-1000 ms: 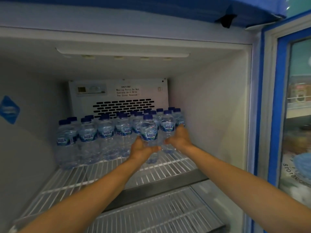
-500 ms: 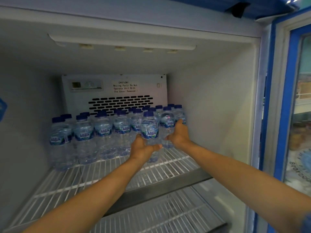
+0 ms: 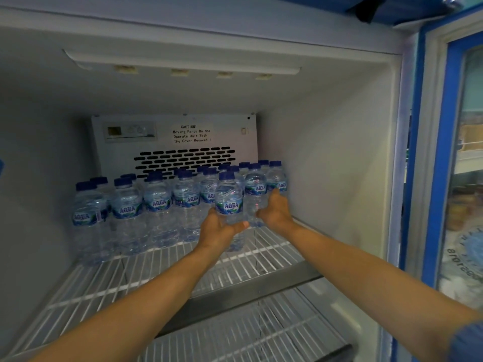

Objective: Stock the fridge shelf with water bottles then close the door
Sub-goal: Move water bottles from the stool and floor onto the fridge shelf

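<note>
Head view, looking into the open fridge. Entries run left to right.

Stocked bottles (image 3: 156, 205): upright, blue caps, packed in rows from the left wall across the back of the wire shelf (image 3: 156, 278), in front of the vent panel (image 3: 183, 158). Bare wire runs along the front, at 6 o'clock of the rows.

Left hand (image 3: 219, 231): fingers and thumb curled round the lower body of the front bottle (image 3: 228, 202). The bottle sits at 12 o'clock of the hand, long axis vertical, cap up, label toward the camera. It stands one rank forward of the rows, just beside them. Its base is near the wire; I cannot tell whether it touches.

Right hand (image 3: 275, 211): at 3 o'clock of the left hand, close but apart. Its fingers run up the right flank of the second bottle (image 3: 254, 189), gripping it low; the thumb is hidden. This bottle is also upright, deeper in, level with the back ranks and near the right wall.

Door (image 3: 444, 152): open, at 3 o'clock of the shelf, beyond the right arm.

Judgement: this is the placing step. The left hand is nearer the unfilled front rank, so its bottle need only go straight down with its axis vertical, then be let go. Much of the wire at 6 o'clock is unfilled, and closing the door comes last. Risk: a nudge could topple the neighbouring bottles.
</note>
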{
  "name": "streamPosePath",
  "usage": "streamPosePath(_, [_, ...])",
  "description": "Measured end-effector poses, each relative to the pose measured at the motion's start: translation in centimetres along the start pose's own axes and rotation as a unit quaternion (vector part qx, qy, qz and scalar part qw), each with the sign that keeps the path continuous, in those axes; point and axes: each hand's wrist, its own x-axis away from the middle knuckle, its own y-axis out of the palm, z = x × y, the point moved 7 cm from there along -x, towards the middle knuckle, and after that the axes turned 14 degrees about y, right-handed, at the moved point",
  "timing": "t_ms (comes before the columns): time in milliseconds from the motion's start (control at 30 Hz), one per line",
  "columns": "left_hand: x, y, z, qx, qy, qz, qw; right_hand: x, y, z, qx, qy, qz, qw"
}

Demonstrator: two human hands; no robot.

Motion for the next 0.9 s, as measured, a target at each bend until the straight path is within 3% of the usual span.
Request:
streamPosePath(67, [0.1,0.0,0.1,0.012,0.002,0.006,1.0,-0.3,-1.0,0.5,-0.003,0.016,0.001,1.0])
streamPosePath(200, [0.2,0.0,0.1,0.025,0.001,0.006,1.0,-1.4,-5.0,1.1,-0.063,0.038,0.092,0.993])
streamPosePath(400, [0.0,0.3,0.1,0.041,0.008,-0.001,0.999,-2.9,-3.3,1.5,-0.035,0.055,-0.003,0.998])
streamPosePath(900, [-1.5,2.7,-0.5,0.019,0.013,-0.017,1.0,-3.8,-3.2,2.2,-0.034,0.027,-0.01,0.999])
